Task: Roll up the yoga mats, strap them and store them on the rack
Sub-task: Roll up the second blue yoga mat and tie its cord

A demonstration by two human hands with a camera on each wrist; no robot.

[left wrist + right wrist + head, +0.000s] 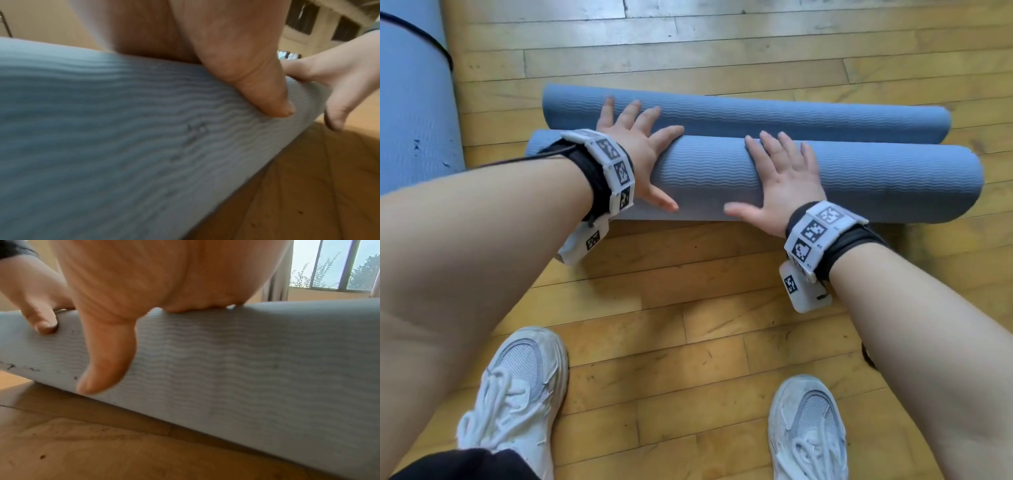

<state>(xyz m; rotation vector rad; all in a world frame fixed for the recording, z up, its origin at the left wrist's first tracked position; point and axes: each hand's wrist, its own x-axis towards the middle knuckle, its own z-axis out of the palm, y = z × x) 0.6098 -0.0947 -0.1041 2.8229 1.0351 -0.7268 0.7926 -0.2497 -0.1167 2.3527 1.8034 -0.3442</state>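
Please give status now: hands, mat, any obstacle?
Both hands, left and right, flat on the mat, fingers spread. Mat nearly rolled, no strap visible. Second mat lies left, apart.

Thumb [265,97] flat on blue mat [102,129]

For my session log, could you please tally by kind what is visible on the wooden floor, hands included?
Blue mat rolls: 3 (near roll, far roll, strapped roll; whether near and far are one mat is unclear)
Black strap: 1
White sneakers: 2 (left sneaker, right sneaker)
Hands: 2 (left hand, right hand)
Total: 8
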